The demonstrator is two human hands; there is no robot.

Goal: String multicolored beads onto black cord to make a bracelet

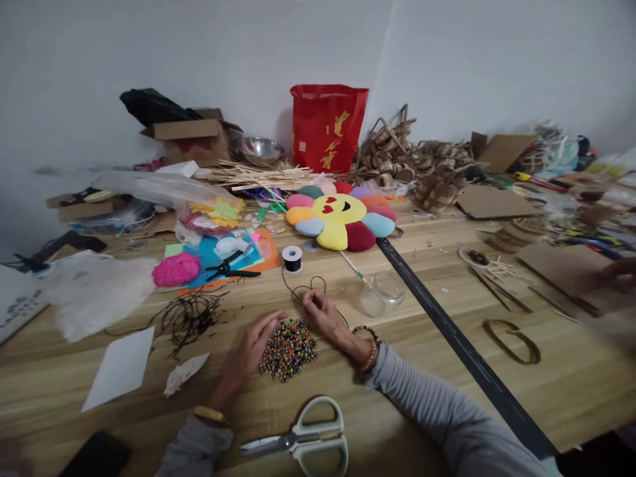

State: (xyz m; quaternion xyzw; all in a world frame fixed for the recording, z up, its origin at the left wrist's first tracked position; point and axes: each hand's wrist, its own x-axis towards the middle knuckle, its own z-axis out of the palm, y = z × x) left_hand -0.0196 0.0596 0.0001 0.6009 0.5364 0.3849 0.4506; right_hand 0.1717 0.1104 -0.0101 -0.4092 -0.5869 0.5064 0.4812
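A broad wooden table (571, 384) carries everything. Beyond the bead pile, toward the wall, lies a flower cushion (340, 215) with petals of many colours and a yellow face with red heart eyes. On the near side of the pile, by the table edge, pale-handled scissors (303, 440) lie closed and flat.

The bead pile (288, 348) itself is a low, roughly oval heap of tiny round beads, a speckle of red, yellow, green and black, packed close with a few strays at its rim. It sits on bare wood between the two hands.

The left hand (253, 346) rests palm down against the pile's left edge, fingers loosely spread and reaching toward the far side; nothing shows in its grasp. The right hand (324, 313) lies just past the pile's far right corner, its fingers drawn together on a thin black cord (308, 289), which loops on the wood beyond the pile. Farther back from the pile stands the small spool (292, 258) wound with the same cord.
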